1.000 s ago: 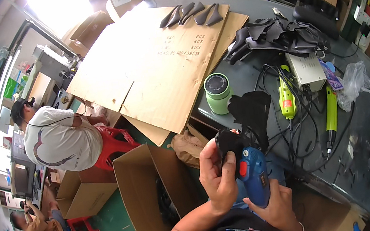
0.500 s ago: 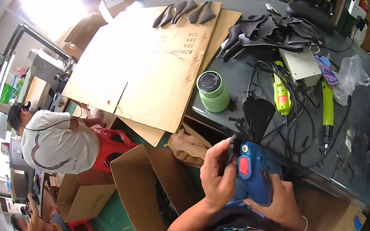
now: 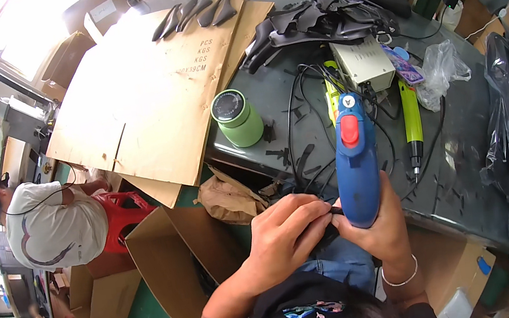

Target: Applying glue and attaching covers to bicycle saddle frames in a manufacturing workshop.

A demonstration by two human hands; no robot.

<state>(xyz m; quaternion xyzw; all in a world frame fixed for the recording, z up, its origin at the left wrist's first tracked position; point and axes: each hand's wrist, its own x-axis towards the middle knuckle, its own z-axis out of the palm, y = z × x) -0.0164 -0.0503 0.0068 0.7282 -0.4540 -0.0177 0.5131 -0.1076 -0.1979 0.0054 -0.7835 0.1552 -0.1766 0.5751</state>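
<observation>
The blue tool's (image 3: 356, 163) tip and the small black piece (image 3: 326, 235) — hidden between both hands.

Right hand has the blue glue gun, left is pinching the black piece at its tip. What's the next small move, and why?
Probably squeeze the trigger gently while holding steady. The right hand grips the blue glue gun with its nozzle end against the small black piece that the left hand pinches, so the two already meet, over the lap and off the table.
</observation>
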